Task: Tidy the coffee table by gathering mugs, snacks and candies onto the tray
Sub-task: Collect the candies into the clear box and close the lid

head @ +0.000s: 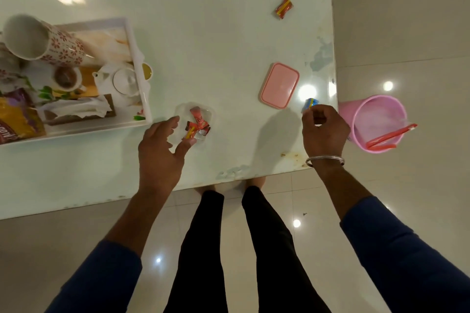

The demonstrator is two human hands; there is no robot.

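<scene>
Glossy beige tiled floor (407, 20) reflects ceiling lights.

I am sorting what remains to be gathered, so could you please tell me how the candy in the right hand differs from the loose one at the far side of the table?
The blue candy is pinched by the right hand; the red candy lies untouched on the table. The blue candy is near the table's right edge, beside the pink lid; the red candy lies farther away. Both are small, wrapped and off the tray.
</scene>
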